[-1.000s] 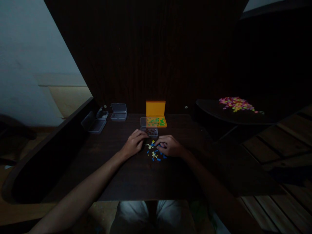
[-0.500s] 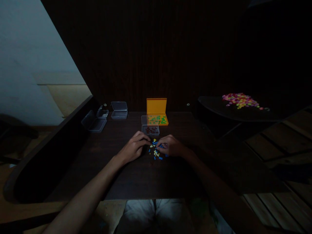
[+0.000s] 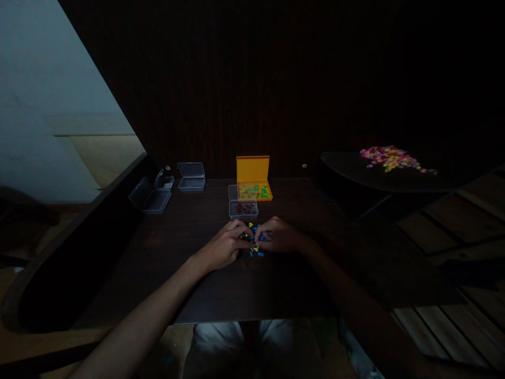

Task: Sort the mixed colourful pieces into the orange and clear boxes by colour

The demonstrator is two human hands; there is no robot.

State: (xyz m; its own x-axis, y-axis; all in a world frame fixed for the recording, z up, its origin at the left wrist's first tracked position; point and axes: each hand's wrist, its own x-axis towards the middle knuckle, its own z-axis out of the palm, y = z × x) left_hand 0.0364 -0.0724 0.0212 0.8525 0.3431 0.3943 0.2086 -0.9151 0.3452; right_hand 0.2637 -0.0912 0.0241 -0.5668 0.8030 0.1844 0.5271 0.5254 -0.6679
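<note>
A small pile of blue and yellow toy bricks (image 3: pixel 260 254) lies on the dark table under my fingertips, partly hidden by them. My left hand (image 3: pixel 226 246) reaches over the pile from the left. Its thumb and forefinger stretch forward with a gap between them, close to my right fingertips. My right hand (image 3: pixel 279 236) rests at the pile's right side, fingers curled and thumb drawn in; what lies between them is too small and dark to name. Just beyond the hands stands a clear plastic box (image 3: pixel 243 215) with dark reddish pieces in it, its lid raised.
Behind the clear box, an open yellow case (image 3: pixel 253 168) holds green pieces. Several open clear boxes stand at the back left, among them one box (image 3: pixel 191 185) by the back panel. On a dark side shelf (image 3: pixel 347 171) at the right lies a heap of colourful small pieces (image 3: pixel 390 158).
My left hand has moved right, over the bricks, and its fingertips now come close to my right hand. The right hand stays nearly in place. The view has shifted slightly.
</note>
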